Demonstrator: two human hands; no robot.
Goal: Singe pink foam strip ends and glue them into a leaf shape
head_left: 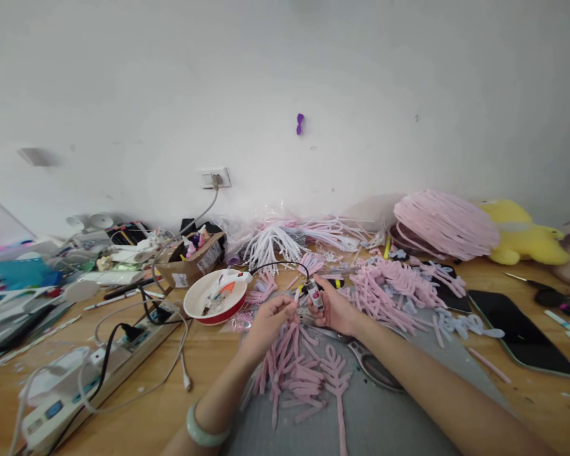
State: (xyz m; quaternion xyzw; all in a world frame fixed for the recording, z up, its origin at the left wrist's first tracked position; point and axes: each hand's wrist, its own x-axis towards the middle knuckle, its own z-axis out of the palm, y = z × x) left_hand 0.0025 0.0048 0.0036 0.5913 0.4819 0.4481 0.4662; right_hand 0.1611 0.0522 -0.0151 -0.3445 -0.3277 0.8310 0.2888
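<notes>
My left hand [268,322] is closed in a pinch on a pink pipe-cleaner piece [295,303] over the grey mat [384,411]. My right hand [335,307] is wrapped round a small glue gun [313,292] whose black cord [280,263] loops up and to the left. The two hands nearly touch at the tool's tip. Below them lie several bent pink pipe-cleaner shapes [308,373]. Scissors [370,364] rest partly under my right forearm. A pale green bangle [204,432] sits on my left wrist.
A red-and-white bowl [215,297] with a white glue gun stands left of my hands. Power strips [90,380] and cables fill the left side. Heaps of pink pipe cleaners [389,288], a pink coil [444,223], a yellow plush [522,240] and a dark phone [520,329] lie right.
</notes>
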